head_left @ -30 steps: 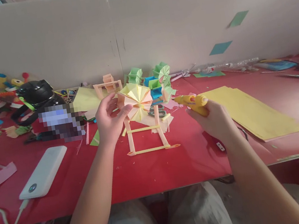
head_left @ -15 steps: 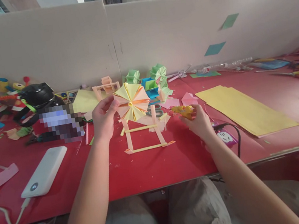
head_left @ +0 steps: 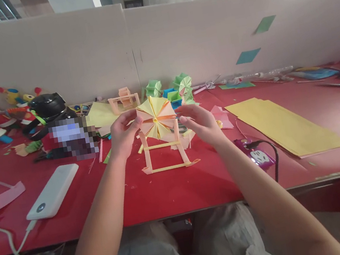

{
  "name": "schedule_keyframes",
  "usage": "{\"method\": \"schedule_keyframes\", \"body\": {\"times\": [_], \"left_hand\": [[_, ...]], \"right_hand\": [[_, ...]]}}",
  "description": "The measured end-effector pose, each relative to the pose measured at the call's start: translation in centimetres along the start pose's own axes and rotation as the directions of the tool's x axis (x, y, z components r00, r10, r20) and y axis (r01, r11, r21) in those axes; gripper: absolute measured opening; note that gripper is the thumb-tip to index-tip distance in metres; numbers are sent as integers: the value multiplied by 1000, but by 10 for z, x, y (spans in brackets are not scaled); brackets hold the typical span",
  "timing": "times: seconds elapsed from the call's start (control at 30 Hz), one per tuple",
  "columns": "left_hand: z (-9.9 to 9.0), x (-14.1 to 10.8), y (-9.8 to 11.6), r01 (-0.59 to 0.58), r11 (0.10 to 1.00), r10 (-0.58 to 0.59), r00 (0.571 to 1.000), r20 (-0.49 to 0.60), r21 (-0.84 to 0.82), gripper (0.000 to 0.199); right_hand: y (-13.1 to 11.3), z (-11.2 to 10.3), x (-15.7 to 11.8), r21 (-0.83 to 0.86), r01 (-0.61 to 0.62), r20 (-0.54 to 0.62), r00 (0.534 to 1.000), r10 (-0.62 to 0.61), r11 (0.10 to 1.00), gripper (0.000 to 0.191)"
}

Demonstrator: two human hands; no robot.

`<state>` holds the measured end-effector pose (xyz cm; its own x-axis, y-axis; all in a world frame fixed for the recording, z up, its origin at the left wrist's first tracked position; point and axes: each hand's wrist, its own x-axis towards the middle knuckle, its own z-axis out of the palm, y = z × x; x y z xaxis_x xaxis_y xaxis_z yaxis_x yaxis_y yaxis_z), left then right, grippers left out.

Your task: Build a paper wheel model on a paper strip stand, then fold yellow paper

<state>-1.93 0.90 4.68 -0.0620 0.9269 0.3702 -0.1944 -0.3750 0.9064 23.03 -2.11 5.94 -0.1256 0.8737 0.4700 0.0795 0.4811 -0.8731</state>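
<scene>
A folded paper wheel point(head_left: 156, 117) in yellow and pale orange stands over a small paper-strip frame point(head_left: 167, 168) on the red table. My left hand point(head_left: 125, 135) grips the wheel's left edge between thumb and fingers. On the other side, my right hand point(head_left: 199, 123) is beside the wheel's right edge, its thumb and fingers apart and nothing seen in it. Part of a yellow glue gun point(head_left: 220, 124) shows behind my right hand, mostly hidden.
Yellow sheets point(head_left: 287, 125) and a purple socket block point(head_left: 260, 157) with a black cable lie to the right. At the left are a white power bank point(head_left: 53, 192) and a black object point(head_left: 47, 106). Green paper wheels point(head_left: 182, 83) stand behind, before a pale partition point(head_left: 207, 38).
My right hand has let go of the yellow glue gun and moved left to the wheel's right side. My left hand still holds the wheel. The whole view has shifted slightly.
</scene>
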Motion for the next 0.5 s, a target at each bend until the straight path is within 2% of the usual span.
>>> {"method": "schedule_keyframes", "body": {"times": [0.1, 0.23, 0.37, 0.5], "left_hand": [[1, -2, -1, -40, 999, 39, 999, 37, 26, 51], [1, -5, -4, -48, 998, 44, 997, 66, 50, 51], [1, -8, 0, -46, 997, 38, 991, 129, 62, 54], [0, -10, 10, -32, 997, 16, 978, 209, 70, 66]], "right_hand": [[7, 10, 4, 120, -56, 20, 998, 54, 991, 46], [13, 13, -2, 172, -127, 54, 991, 120, 977, 51], [16, 12, -5, 174, -149, 65, 988, 139, 973, 51], [24, 10, -4, 119, -159, 12, 987, 159, 980, 51]]}}
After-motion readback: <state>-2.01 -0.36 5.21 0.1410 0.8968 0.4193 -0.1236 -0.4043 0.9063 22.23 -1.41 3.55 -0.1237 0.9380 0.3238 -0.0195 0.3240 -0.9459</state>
